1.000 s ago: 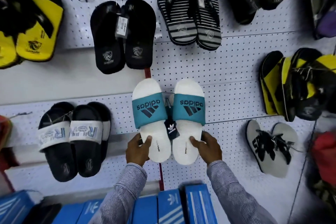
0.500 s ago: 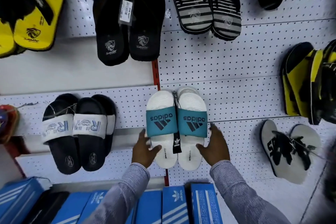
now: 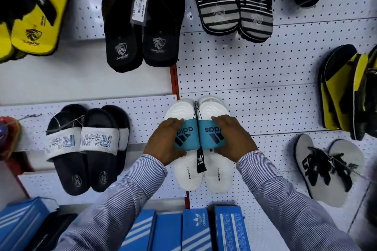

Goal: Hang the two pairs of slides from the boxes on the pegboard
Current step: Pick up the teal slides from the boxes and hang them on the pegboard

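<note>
Moved up from the soles to the teal straps: left hand [image 3: 165, 142] and right hand [image 3: 234, 138] now clasped over the white slides [image 3: 191, 177]. Pair pressed flat on the pegboard [image 3: 265, 79], tag [image 3: 201, 162] dangling between. Probably seated on the hook; second pair likely still in boxes [image 3: 195, 230].

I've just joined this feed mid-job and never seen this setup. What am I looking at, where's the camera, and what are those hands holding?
There is no machine here: a person works with bare hands, and the single camera sits on their head, looking forward and down. In front is a white pegboard hung with sandals. The left hand and right hand each grip a teal strap of the white slides, pressing the pair together against the board. A black tag dangles between them. Blue shoe boxes stand below.
</note>
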